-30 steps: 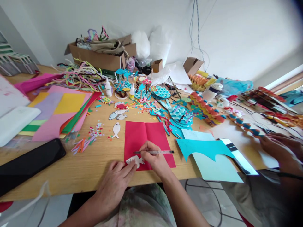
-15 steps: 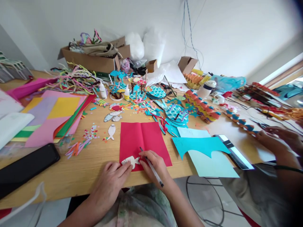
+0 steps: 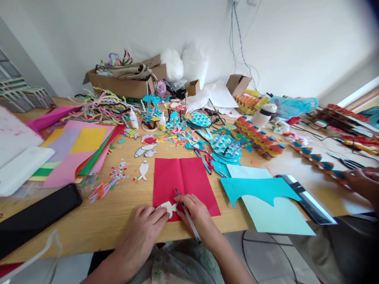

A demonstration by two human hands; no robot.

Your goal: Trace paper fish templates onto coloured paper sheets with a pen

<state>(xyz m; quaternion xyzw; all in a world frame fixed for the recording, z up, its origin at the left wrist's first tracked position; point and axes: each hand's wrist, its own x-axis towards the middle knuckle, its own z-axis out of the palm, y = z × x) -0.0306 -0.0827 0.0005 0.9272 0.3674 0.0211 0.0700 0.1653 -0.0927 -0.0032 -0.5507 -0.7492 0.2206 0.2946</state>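
Observation:
A creased sheet of red paper lies flat near the table's front edge. On its lower left is a white paper fish cutout, partly covered by fingers. My left hand lies with fingers stretched out, pressing the fish's lower edge against the red sheet. My right hand grips a pen with a clear barrel, held slanted, its dark end pointing away from me. That hand rests on the sheet beside the fish's tail. Farther back, another white paper fish lies left of the red sheet.
Right of the red sheet lie a cut teal paper and a pale sheet overhanging the edge. A black phone and stacked coloured papers are at left. Glue bottles stand behind. A co-worker's hand is at far right.
The view has tilted and shifted slightly, so the table appears lower and to the right. My hands stay at the fish with the pen held. The co-worker's hands have moved right.

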